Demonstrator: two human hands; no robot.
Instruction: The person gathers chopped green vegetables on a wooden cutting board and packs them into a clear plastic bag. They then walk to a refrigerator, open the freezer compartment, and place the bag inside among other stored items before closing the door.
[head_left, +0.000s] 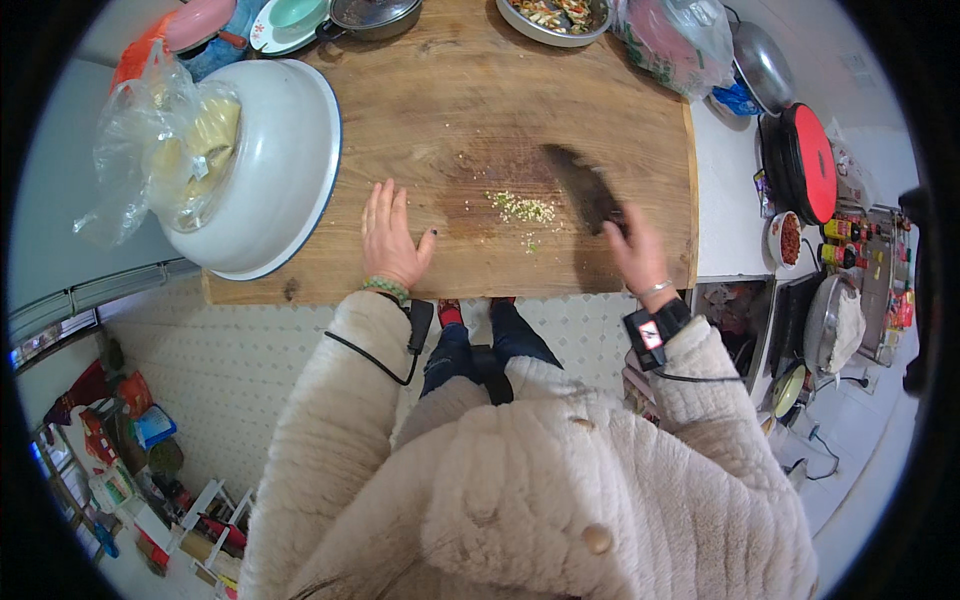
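My right hand (637, 251) grips the handle of a dark-bladed kitchen cleaver (581, 180), blurred, over the right part of the wooden board (420, 97). To the left of the blade lies a small heap of finely chopped pale and green bits (525, 210), with crumbs scattered around it. Flat on the board near its front edge rests my left hand (394, 236), fingers spread and holding nothing. It is well apart from the chopped heap.
A large white enamel basin (289, 165), tilted, with a plastic bag (199, 150) against it, stands at left. At the back are a lidded pan (375, 15) and a dish of cooked food (559, 37). Rightward sit a red electric griddle (812, 165) and a small bowl (785, 240).
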